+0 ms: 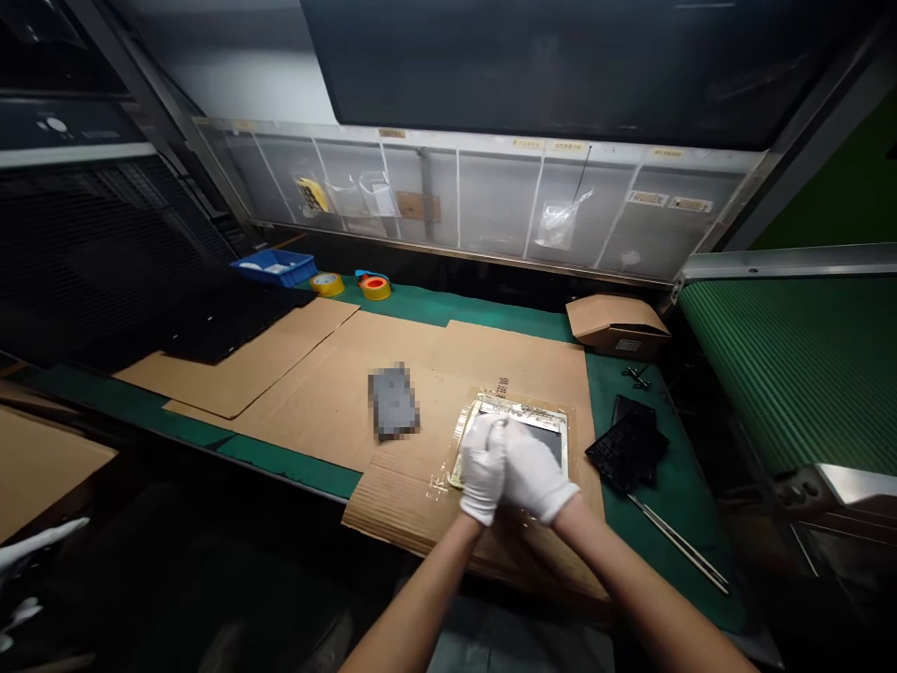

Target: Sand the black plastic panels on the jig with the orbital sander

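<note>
My left hand (483,467) and my right hand (536,472), both in white gloves, meet side by side over the near edge of a flat dark panel (543,437) in a clear plastic bag (459,458). The gloves cover much of the package, and I cannot tell whether they grip it or only press on it. It lies on a corrugated cardboard sheet (420,421) spread on a green mat (655,393). A pixelated, blurred grey object (392,402) sits on the cardboard to the left of my hands.
Right of the cardboard lie black flat parts (626,451) and a long metal rod pair (676,542). Farther back are a cardboard box (617,325), tape rolls (371,286) and a blue bin (273,266). A green conveyor belt (785,365) runs along the right.
</note>
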{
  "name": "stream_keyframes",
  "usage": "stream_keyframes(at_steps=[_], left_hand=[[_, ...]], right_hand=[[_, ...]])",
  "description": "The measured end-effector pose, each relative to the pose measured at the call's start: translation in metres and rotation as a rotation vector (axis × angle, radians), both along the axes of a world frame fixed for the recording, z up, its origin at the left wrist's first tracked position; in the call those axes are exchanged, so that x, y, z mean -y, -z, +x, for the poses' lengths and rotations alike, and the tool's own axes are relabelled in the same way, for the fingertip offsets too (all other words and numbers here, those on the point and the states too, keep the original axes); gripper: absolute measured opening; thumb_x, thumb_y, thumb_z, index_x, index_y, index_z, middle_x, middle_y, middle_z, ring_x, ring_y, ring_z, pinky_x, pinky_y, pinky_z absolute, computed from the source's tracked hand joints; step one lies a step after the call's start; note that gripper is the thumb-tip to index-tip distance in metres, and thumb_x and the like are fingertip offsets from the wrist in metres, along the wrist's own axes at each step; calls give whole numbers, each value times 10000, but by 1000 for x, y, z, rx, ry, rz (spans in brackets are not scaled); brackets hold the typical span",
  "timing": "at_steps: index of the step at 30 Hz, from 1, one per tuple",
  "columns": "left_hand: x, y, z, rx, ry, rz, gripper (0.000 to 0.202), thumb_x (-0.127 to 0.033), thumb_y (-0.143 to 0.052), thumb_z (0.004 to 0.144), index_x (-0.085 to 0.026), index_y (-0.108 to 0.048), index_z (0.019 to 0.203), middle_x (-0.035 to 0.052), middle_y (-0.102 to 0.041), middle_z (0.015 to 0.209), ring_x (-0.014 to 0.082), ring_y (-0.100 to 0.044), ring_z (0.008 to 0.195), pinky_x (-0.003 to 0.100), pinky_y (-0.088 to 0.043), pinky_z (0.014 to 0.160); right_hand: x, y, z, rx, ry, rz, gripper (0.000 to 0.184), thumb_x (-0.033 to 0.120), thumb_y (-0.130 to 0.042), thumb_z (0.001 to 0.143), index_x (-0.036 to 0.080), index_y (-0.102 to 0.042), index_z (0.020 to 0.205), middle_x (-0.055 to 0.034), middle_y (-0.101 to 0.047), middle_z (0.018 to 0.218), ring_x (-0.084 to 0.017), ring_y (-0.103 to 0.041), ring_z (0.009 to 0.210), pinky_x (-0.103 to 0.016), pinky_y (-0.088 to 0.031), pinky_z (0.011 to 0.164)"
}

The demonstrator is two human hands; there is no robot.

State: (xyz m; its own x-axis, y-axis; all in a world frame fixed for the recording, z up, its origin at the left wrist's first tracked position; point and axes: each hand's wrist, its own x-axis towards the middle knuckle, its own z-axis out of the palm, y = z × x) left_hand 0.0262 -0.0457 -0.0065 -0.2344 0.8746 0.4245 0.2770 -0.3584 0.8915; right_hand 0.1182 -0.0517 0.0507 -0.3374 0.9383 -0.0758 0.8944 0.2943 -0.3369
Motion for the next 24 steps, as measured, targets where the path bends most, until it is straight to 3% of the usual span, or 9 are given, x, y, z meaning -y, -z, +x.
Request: stream_keyframes(at_steps=[4, 6, 9, 13, 16, 18, 20, 22, 24], left_hand=[[15, -5, 78, -14, 171, 62, 265, -205, -489, 1017, -186, -752, 1034, 87, -791, 1004, 231, -734, 965, 434, -604, 978], [18, -6, 92, -15, 200, 81, 272, -205, -481, 1021, -179, -751, 1044, 92, -789, 999, 235, -733, 959, 432, -606, 976], [15, -4, 64, -26, 161, 100, 284, -207, -467, 1023, -180, -748, 1056, 101, -785, 1027, 245, -731, 989, 432, -603, 985], [9, -1, -13, -49, -28, 74, 294, -204, -435, 1034, -214, -728, 1061, 86, -774, 1073, 243, -724, 1036, 433, -592, 998], [7, -2, -29, -33, -110, 58, 293, -211, -419, 1039, -230, -712, 1043, 89, -767, 1083, 250, -719, 1052, 449, -589, 1006], [7, -2, -6, -14, -88, 62, 263, -217, -451, 1028, -224, -712, 1051, 98, -771, 1084, 268, -720, 1062, 474, -575, 1040], [8, -2, 35, -3, -12, 58, 240, -221, -481, 1020, -212, -716, 1066, 104, -777, 1070, 281, -723, 1057, 483, -567, 1052], [10, -3, 75, -14, 103, 42, 252, -227, -473, 1026, -199, -721, 1062, 108, -780, 1046, 289, -727, 1031, 479, -576, 1029], [10, -7, 97, -27, 188, 24, 281, -236, -453, 1031, -183, -728, 1055, 118, -779, 1041, 298, -728, 1018, 476, -586, 1005]], right_hand=[[28, 23, 84, 70, 240, 14, 409, 147, -552, 924, 79, -606, 1323, -177, -727, 1122, -238, -739, 855, -305, -562, 777], [33, 28, 101, 146, 276, 16, 400, 144, -562, 923, 61, -590, 1313, -161, -732, 1029, -240, -735, 798, -307, -552, 724], [25, 25, 74, 239, 173, 50, 372, 178, -563, 950, 86, -610, 1308, -171, -720, 1093, -233, -736, 836, -298, -553, 736], [1, 13, -11, 288, -62, 90, 400, 192, -464, 1017, 105, -610, 1379, -201, -677, 1248, -236, -735, 939, -285, -559, 736], [-8, 9, -30, 265, -137, 102, 424, 167, -444, 1018, 114, -605, 1407, -202, -673, 1280, -244, -725, 1012, -286, -560, 773], [-5, 16, -3, 226, -108, 77, 431, 156, -476, 991, 108, -595, 1402, -194, -696, 1235, -212, -727, 913, -275, -549, 754], [6, 27, 46, 196, -4, 61, 449, 172, -511, 956, 80, -567, 1393, -178, -730, 1110, -199, -712, 769, -283, -534, 695], [18, 35, 96, 198, 127, 67, 470, 210, -528, 930, 55, -540, 1374, -155, -742, 953, -230, -701, 690, -315, -518, 643], [22, 36, 125, 213, 172, 83, 465, 215, -518, 910, 53, -537, 1345, -167, -740, 925, -256, -703, 674, -338, -514, 632]])
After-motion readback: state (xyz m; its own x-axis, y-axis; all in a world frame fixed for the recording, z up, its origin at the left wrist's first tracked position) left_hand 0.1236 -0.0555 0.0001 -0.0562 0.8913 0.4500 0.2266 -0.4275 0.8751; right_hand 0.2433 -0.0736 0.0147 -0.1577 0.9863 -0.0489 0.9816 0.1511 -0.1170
